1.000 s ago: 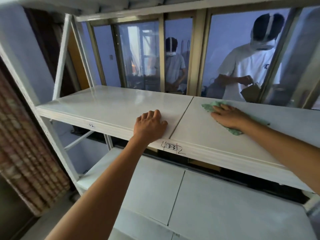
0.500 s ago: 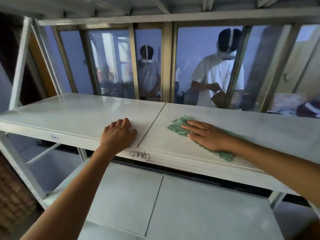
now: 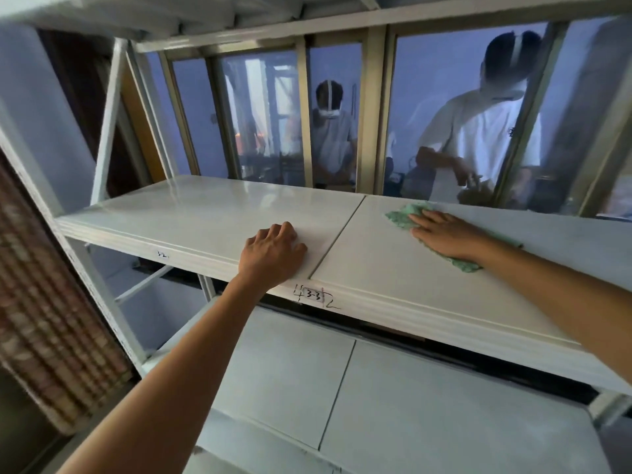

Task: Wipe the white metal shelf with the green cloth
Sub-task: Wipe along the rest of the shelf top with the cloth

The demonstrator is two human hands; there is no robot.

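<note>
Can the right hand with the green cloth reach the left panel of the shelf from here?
Probably yes: nothing lies between the green cloth and the seam, though the left hand rests there.

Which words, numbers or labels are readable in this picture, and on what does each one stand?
"3-3": printed on a small label on the front edge of the white metal shelf.
"4" and "2": handwritten marks on either side of that label, on the same edge.
"32" or similar: small handwriting further left on that edge, too small to read with certainty.
A dark emblem on a white shirt behind the window: blurred, unreadable.
</note>
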